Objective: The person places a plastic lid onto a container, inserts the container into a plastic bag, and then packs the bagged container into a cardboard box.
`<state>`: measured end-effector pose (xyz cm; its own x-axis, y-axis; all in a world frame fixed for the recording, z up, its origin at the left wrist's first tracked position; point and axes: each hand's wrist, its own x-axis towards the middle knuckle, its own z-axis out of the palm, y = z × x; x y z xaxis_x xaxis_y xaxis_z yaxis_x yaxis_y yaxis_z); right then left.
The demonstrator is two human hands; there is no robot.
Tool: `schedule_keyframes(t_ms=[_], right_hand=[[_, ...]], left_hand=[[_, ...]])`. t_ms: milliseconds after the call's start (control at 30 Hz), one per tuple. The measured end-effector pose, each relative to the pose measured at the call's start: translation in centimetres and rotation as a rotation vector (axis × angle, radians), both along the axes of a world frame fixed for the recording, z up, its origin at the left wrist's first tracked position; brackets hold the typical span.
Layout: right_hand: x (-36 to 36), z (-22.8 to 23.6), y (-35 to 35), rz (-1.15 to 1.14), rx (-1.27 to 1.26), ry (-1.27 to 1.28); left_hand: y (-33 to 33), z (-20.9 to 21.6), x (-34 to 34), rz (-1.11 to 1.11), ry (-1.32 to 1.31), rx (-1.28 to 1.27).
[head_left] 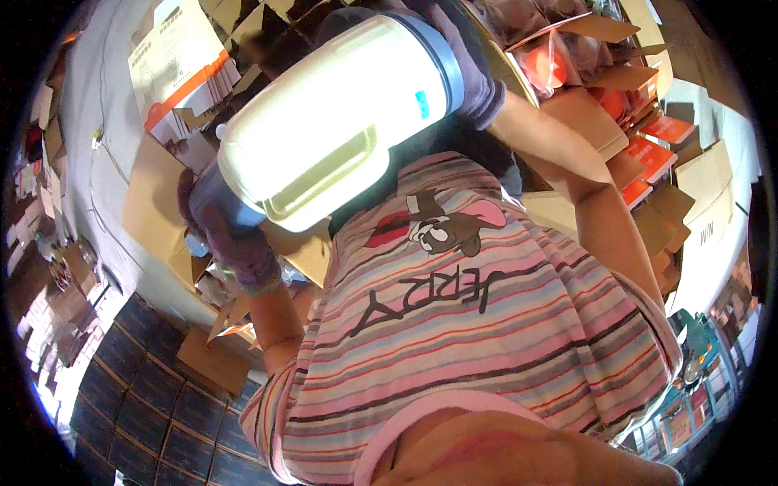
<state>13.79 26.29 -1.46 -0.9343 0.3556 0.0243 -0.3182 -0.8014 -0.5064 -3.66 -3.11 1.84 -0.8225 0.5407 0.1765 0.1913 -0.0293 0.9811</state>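
Observation:
A large cream insulated jug (316, 113) with a moulded side handle (332, 174) lies tilted across my front, its blue base (438, 61) toward the upper right. Wrapped round that base is my right hand (478, 69), in a grey-purple knitted glove; some of its fingers are hidden behind the jug. My left hand (231, 223), gloved alike, is closed at the lower-left end of the jug, by a patch of blue. The jug hides part of its grip. A small blue sticker (421, 104) sits on the jug's side near the base.
Leaflets or flat cartons in cream and orange (182, 65) stand in a stack at the upper left. Open cardboard boxes (583, 121) at the right hold plastic-wrapped orange-red items (545, 66). Dark stacked boxes (154, 405) fill the lower left; a blue metal rack (697, 421) stands lower right.

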Motion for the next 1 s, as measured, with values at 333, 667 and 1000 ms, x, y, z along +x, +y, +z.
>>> schedule_keyframes(t_ms=[333,667,1000], right_hand=[[3.4,0.6,-0.3,-0.234,0.506,-0.159],[2.9,3.2,1.4,-0.2,0.313,-0.079],[3.0,1.0,-0.9,-0.581,0.948,0.007]], left_hand=[[0.2,2.1,-4.0,0.034,-0.621,0.018],[0.9,4.0,-0.3,-0.492,-0.573,0.315],[1.2,5.6,-2.5,-0.206,-0.128,-0.009]])
